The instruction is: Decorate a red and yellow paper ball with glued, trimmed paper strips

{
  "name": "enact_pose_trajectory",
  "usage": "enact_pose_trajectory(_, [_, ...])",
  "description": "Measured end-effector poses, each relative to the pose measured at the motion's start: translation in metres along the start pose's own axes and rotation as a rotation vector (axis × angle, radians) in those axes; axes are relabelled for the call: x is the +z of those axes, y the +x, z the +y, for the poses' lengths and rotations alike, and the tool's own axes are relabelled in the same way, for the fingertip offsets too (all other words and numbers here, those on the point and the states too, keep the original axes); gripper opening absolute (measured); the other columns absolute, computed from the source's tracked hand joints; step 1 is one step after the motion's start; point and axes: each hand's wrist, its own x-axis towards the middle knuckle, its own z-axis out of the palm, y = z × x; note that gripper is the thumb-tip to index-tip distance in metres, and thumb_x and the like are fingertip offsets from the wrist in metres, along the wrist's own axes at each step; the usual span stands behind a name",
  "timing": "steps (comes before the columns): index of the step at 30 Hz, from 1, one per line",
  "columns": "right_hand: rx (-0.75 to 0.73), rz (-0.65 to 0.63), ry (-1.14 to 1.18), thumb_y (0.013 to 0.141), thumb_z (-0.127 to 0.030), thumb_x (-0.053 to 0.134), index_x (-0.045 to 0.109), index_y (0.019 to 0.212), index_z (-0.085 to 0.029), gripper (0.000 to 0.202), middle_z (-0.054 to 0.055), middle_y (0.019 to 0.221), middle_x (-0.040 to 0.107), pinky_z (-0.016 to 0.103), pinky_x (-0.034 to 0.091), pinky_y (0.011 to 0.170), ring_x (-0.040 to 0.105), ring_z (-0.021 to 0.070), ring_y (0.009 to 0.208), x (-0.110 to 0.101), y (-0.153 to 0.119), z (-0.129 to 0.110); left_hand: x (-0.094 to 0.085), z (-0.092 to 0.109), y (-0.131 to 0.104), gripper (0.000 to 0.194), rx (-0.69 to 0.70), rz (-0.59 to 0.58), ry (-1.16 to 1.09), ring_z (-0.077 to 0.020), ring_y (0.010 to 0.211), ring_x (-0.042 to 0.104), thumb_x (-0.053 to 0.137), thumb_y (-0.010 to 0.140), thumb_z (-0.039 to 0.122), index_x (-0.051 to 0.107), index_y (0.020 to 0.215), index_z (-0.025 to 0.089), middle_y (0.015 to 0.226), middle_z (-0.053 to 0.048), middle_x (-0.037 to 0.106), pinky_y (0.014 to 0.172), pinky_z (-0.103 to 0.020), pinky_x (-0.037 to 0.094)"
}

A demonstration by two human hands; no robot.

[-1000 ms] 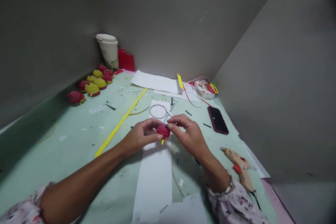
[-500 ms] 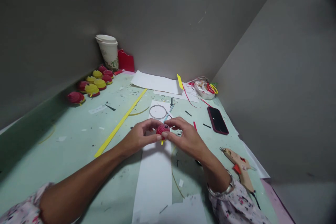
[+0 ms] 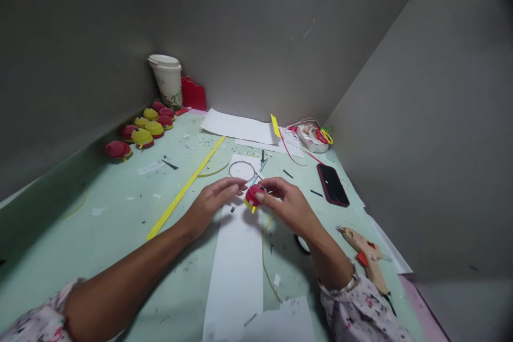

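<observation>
My right hand (image 3: 292, 207) pinches a small red coiled-paper dome (image 3: 252, 194) with a yellow rim and a short yellow tab, held above a white paper strip (image 3: 236, 278). A little dark mark shows on the dome by the fingertips. Just left of it, my left hand (image 3: 210, 204) is apart from the dome, its fingers loosely extended and holding nothing. Below its fingertips lies a tiny black paper scrap (image 3: 233, 209). A thin ring (image 3: 241, 171) rests on the white strip beyond my hands.
Several red and yellow paper domes (image 3: 142, 138) stand at the left by a white cup (image 3: 167, 83). A long yellow strip (image 3: 186, 187) crosses the table. To the right are a phone (image 3: 333, 185) and a glue gun (image 3: 366, 254). White sheets (image 3: 240, 127) lie at the back.
My left hand has let go of the dome and drawn slightly left. The dome has shifted right in my right hand and tilted, showing more yellow rim.
</observation>
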Motion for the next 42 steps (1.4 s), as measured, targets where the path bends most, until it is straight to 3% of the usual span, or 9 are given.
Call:
enact_pose_trajectory(5, [0.026,-0.012,-0.011,0.078,-0.032,0.073,0.069,0.1,-0.02,0.026,0.007,0.1,0.072,0.041,0.054,0.082,0.068,0.0219,0.087,0.003,-0.001,0.002,-0.005,-0.007,0.006,0.036,0.049,0.311,0.139,-0.0221,0.08,0.059,0.055,0.09,0.05,0.066,0.071,0.021,0.077,-0.004,0.066,0.079,-0.035,0.045])
enact_pose_trajectory(8, [-0.022,-0.031,-0.083,0.079,-0.031,0.072,0.069,0.1,-0.021,0.024,0.007,0.101,0.071,0.041,0.054,0.084,0.066,0.0218,0.087,0.009,-0.008,0.003,-0.006,-0.006,0.007,0.04,0.062,0.371,0.138,-0.0204,0.074,0.055,0.054,0.091,0.05,0.059,0.062,0.022,0.07,-0.002,0.06,0.077,-0.033,0.043])
enact_pose_trajectory(13, [-0.093,-0.009,-0.198,0.079,-0.029,0.072,0.068,0.1,-0.022,0.023,0.006,0.1,0.069,0.04,0.053,0.082,0.065,0.0217,0.087,0.021,-0.025,0.012,-0.003,-0.001,0.005,0.029,0.041,0.384,0.142,-0.0194,0.071,0.056,0.062,0.084,0.046,0.061,0.07,0.022,0.069,0.0,0.06,0.069,-0.03,0.042])
enact_pose_trajectory(21, [-0.118,0.031,-0.307,0.079,-0.026,0.072,0.066,0.105,-0.021,0.027,0.007,0.1,0.068,0.038,0.051,0.081,0.062,0.0215,0.087,0.031,-0.037,0.024,0.0,-0.001,0.003,0.022,0.062,0.358,0.129,-0.0183,0.071,0.057,0.057,0.088,0.04,0.065,0.081,0.021,0.071,0.0,0.063,0.074,-0.032,0.045])
enact_pose_trajectory(31, [-0.178,-0.071,-0.322,0.079,-0.018,0.069,0.058,0.128,-0.025,0.051,0.009,0.117,0.063,0.04,0.051,0.092,0.061,0.0238,0.105,0.009,-0.049,0.02,-0.003,-0.009,0.005,0.02,0.073,0.359,0.144,-0.0185,0.071,0.057,0.058,0.087,0.04,0.065,0.087,0.021,0.071,0.001,0.062,0.071,-0.031,0.045])
enact_pose_trajectory(34, [-0.164,-0.035,-0.327,0.082,-0.012,0.06,0.062,0.122,-0.022,0.042,0.008,0.109,0.067,0.037,0.051,0.089,0.063,0.0214,0.098,0.0,-0.052,0.023,-0.003,-0.005,0.006,0.019,0.066,0.399,0.149,-0.0185,0.07,0.057,0.059,0.085,0.038,0.062,0.095,0.022,0.069,0.002,0.059,0.069,-0.031,0.045])
enact_pose_trajectory(37, [-0.099,0.033,-0.311,0.088,-0.018,0.055,0.069,0.108,-0.019,0.025,0.005,0.091,0.071,0.034,0.052,0.077,0.065,0.019,0.08,-0.006,-0.055,0.025,-0.003,0.006,0.001,0.023,0.069,0.419,0.228,-0.0207,0.08,0.06,0.062,0.079,0.033,0.06,0.1,0.022,0.084,-0.001,0.062,0.076,-0.035,0.048])
enact_pose_trajectory(40, [-0.091,0.07,-0.312,0.088,-0.021,0.055,0.07,0.104,-0.018,0.022,0.005,0.088,0.07,0.033,0.051,0.073,0.064,0.0188,0.078,-0.008,-0.057,0.025,-0.005,0.015,-0.011,0.033,0.045,0.325,0.396,-0.0261,0.099,0.061,0.056,0.071,0.019,0.058,0.104,0.023,0.101,-0.006,0.065,0.09,-0.043,0.048])
enact_pose_trajectory(42, [-0.103,0.091,-0.32,0.087,-0.02,0.056,0.07,0.103,-0.017,0.021,0.006,0.089,0.068,0.032,0.051,0.074,0.063,0.0191,0.081,-0.007,-0.058,0.025,-0.004,0.017,-0.023,0.044,0.051,0.191,0.477,-0.0283,0.112,0.059,0.053,0.068,0.016,0.056,0.111,0.025,0.114,-0.008,0.064,0.096,-0.046,0.046])
